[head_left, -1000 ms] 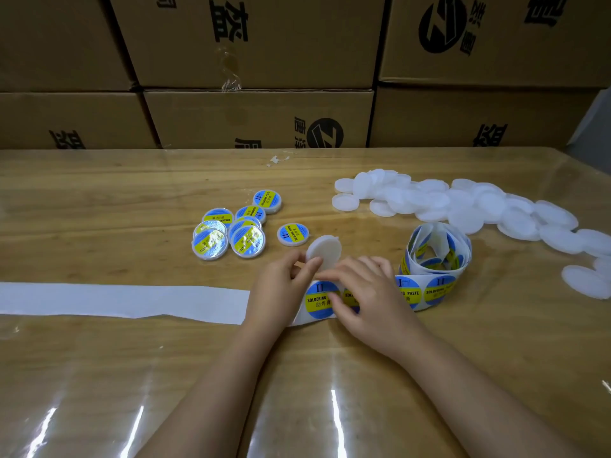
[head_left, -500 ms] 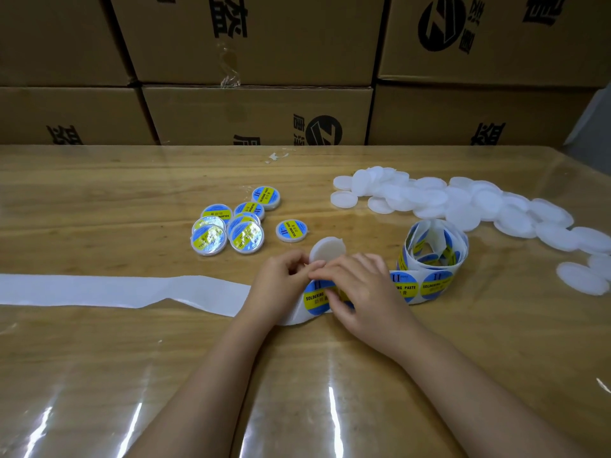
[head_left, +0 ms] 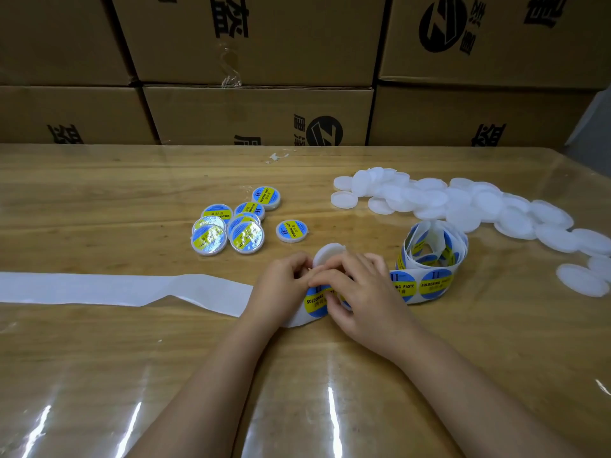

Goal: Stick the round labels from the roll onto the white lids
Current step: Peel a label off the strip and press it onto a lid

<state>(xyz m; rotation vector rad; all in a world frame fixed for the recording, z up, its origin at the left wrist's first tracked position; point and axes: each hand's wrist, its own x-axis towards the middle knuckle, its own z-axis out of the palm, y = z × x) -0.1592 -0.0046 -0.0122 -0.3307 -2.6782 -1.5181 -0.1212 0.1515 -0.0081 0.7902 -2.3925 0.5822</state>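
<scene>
Your left hand (head_left: pixel 282 287) curls its fingers round the lower edge of a white lid (head_left: pixel 328 254), which stands tilted just behind both hands. Your right hand (head_left: pixel 365 300) pinches a blue-and-yellow label (head_left: pixel 315 300) on the backing strip (head_left: pixel 115 289), near the roll (head_left: pixel 433 259). Your fingers hide whether its edge has lifted.

My left hand (head_left: pixel 281 285) pinches a white lid (head_left: pixel 327 254), tilted up, near the middle of the bench (head_left: pixel 99 200), and my right hand (head_left: pixel 368 304), touching it, pinches a round label (head_left: pixel 315 300) on the strip running from the roll (head_left: pixel 433 271) just to its right. Bare backing paper (head_left: pixel 115 289) trails to the left edge; labelled lids (head_left: pixel 231 226) lie beyond my hands, plain lids (head_left: pixel 463 206) toward the right edge.
</scene>
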